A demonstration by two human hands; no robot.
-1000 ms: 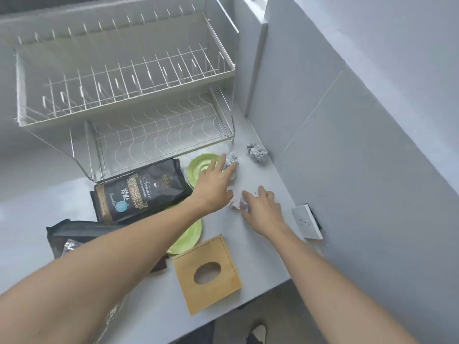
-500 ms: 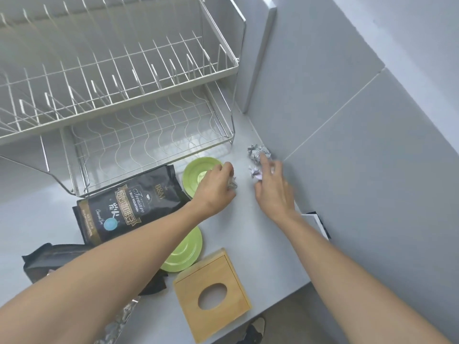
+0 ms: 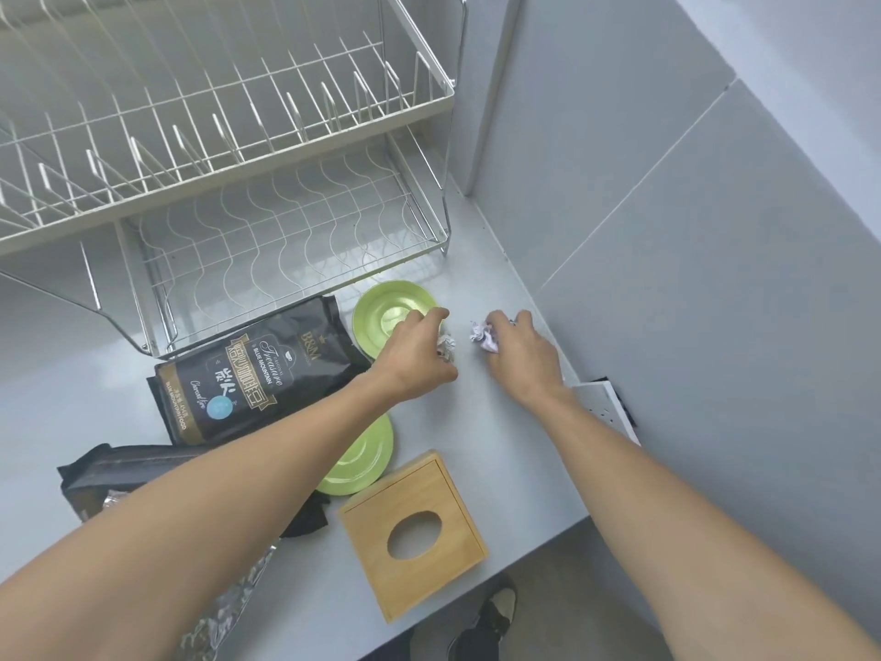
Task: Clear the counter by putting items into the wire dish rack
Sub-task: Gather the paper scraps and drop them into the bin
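Head view: left hand (image 3: 414,357) pinches one crumpled foil ball (image 3: 445,348), right hand (image 3: 522,357) clutches another crumpled foil ball (image 3: 484,337), both low over the grey table (image 3: 476,422), beside the round green plate (image 3: 388,317).

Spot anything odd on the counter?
Yes. A socket hangs loose off the wall. Each hand, left and right, grips a crumpled wad, left and right: trash, not dishes. The rack is empty.

The two-tier wire dish rack (image 3: 267,150) stands empty at the far left. Near it on the desk (image 3: 515,460) lie two green plates (image 3: 388,313), a black coffee bag (image 3: 248,379) and crumpled foil balls (image 3: 484,337).
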